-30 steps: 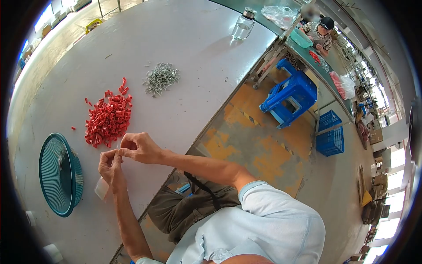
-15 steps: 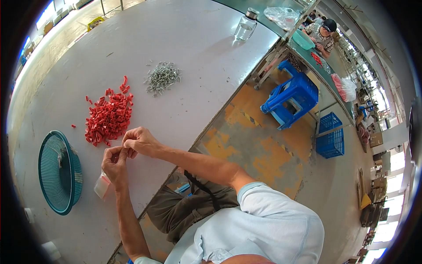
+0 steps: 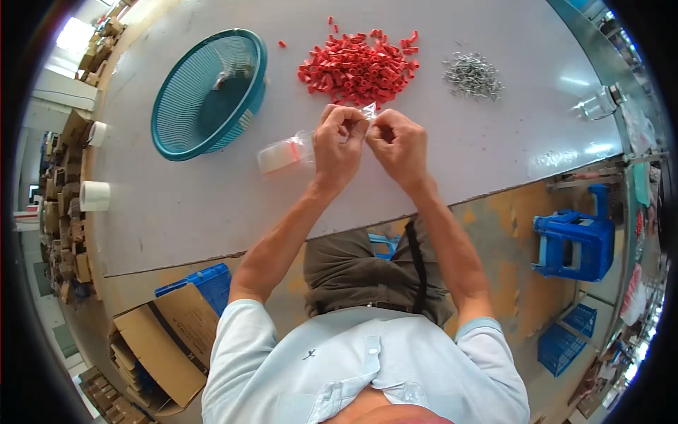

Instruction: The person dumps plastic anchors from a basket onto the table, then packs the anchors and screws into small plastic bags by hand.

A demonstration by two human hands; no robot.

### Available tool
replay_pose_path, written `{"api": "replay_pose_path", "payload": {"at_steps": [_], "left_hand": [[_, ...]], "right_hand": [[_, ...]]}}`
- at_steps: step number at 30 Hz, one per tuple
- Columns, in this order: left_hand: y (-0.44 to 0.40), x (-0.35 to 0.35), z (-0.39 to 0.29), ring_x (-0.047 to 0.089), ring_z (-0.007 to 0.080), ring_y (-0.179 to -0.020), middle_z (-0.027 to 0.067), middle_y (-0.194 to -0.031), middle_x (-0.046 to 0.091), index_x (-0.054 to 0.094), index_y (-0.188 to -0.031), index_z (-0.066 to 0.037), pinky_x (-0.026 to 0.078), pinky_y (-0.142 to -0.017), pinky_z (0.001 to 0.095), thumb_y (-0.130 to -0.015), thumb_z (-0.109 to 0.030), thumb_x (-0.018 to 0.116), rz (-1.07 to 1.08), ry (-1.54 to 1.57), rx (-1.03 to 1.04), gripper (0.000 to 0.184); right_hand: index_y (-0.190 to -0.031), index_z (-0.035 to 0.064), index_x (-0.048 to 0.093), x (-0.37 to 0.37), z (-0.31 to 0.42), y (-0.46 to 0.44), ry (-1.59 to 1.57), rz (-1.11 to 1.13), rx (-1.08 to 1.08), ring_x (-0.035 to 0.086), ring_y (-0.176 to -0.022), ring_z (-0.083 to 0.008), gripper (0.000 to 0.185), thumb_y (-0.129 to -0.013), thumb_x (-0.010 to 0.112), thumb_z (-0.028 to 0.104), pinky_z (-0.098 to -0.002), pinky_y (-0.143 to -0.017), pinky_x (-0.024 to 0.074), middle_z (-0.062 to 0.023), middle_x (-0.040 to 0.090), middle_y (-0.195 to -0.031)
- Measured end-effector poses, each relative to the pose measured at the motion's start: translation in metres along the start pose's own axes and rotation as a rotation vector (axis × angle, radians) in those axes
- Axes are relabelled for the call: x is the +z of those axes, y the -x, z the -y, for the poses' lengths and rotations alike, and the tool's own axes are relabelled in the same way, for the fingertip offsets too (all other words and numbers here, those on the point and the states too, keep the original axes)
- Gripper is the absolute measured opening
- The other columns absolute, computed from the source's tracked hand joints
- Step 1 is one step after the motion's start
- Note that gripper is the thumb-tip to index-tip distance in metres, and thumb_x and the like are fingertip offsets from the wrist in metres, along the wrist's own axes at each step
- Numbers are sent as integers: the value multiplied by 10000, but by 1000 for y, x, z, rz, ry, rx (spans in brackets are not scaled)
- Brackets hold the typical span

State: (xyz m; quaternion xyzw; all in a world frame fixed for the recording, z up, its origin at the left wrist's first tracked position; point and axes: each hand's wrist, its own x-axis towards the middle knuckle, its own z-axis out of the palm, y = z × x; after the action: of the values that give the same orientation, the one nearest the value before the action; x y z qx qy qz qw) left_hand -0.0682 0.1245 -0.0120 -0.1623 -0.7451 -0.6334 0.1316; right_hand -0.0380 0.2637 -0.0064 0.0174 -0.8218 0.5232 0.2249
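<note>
My left hand [image 3: 337,146] and my right hand [image 3: 400,147] meet over the table, both pinching a small clear plastic bag [image 3: 370,111]. The bag's shiny film sticks up between the fingertips; its contents, if any, I cannot make out. Just beyond the hands lies a heap of short red plastic tubes [image 3: 359,67]. Farther right sits a smaller pile of grey metal screws or pins [image 3: 472,75]. Left of my left hand lies a stack of clear plastic bags [image 3: 280,156] with a red line along one edge.
A teal plastic basket [image 3: 176,99] stands at the left, with a small bag [image 3: 224,78] inside. Near the right table edge is a clear bottle [image 3: 597,104]. White rolls [image 3: 94,196] lie left. Below the table are a cardboard box [image 3: 169,339] and a blue stool [image 3: 575,244].
The head view has swung round, so the table now lies straight ahead and the co-worker is out of sight. Clear film now shows between my fingertips.
</note>
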Motion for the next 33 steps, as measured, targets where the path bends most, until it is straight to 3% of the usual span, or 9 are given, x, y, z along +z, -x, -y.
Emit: {"api": "replay_pose_path", "payload": {"at_steps": [1, 8, 11, 13, 17, 20, 26, 28, 33], "left_hand": [[1, 3, -5, 646, 222, -745, 102, -854, 653, 669, -960, -14, 528, -693, 333, -930, -8, 731, -35, -199, 186, 69], [8, 6, -3, 702, 326, -710, 189, -832, 670, 638, -1020, -17, 547, -652, 415, -958, -24, 703, 135, -195, 54, 90], [6, 9, -2, 743, 252, -737, 160, -854, 724, 660, -1024, 0, 570, -657, 366, -963, -22, 701, 148, -94, -29, 77], [5, 8, 1, 743, 154, -800, 105, -900, 757, 694, -1050, 19, 598, -700, 302, -966, -21, 701, 206, 166, -261, 93], [2, 5, 1, 721, 115, -833, 65, -914, 750, 722, -1043, 29, 623, -748, 270, -964, -9, 701, 202, 242, -370, 90], [5, 9, 4, 705, 100, -799, 47, -883, 742, 725, -1028, 20, 601, -729, 256, -960, -8, 710, 182, 258, -322, 76], [9, 13, 3, 656, 72, -720, 21, -799, 718, 728, -1007, -5, 540, -681, 248, -936, -14, 744, 215, 73, -187, 74], [10, 14, 6, 657, 72, -720, 26, -796, 717, 730, -1004, -6, 540, -682, 250, -934, -19, 748, 212, 58, -173, 74], [8, 11, 5, 651, 61, -739, 10, -830, 713, 722, -1031, 10, 543, -682, 238, -945, 4, 728, 242, 24, -124, 87]], "right_hand": [[-857, 23, 681, -2, 2, 2, 80, -23, -36, 677, -622, -189, 94, -850, 731, 102, -349, -603, 551, -100, 695, -724], [-865, 22, 690, -10, 5, 8, 82, -15, 11, 701, -647, -215, 96, -848, 729, 108, -363, -620, 568, -113, 706, -741], [-865, 24, 697, -14, 3, 10, 104, -39, 47, 703, -648, -225, 78, -846, 724, 95, -365, -619, 570, -120, 709, -746], [-866, 24, 700, -16, 0, 11, 82, -53, 67, 703, -647, -229, 66, -842, 720, 83, -362, -621, 572, -120, 716, -756], [-926, 27, 733, -23, 2, 19, 59, -23, -33, 719, -678, -248, 79, -868, 724, 78, -358, -641, 580, -128, 736, -817], [-962, 27, 759, -53, -10, 11, 103, 71, -75, 742, -735, -258, 91, -908, 720, 90, -349, -664, 587, -144, 749, -868], [-1018, 36, 784, -156, -88, -38, 424, -102, 9, 744, -774, -215, 124, -922, 738, 99, -354, -711, 603, -129, 765, -924], [-1089, 36, 781, -170, -98, -50, 539, -68, 40, 724, -770, -150, 195, -911, 771, 115, -314, -720, 599, -87, 773, -902], [-1074, 73, 775, -145, -89, -77, 626, 101, -13, 712, -791, -250, 205, -882, 793, 140, -390, -765, 587, -96, 706, -916]]}}
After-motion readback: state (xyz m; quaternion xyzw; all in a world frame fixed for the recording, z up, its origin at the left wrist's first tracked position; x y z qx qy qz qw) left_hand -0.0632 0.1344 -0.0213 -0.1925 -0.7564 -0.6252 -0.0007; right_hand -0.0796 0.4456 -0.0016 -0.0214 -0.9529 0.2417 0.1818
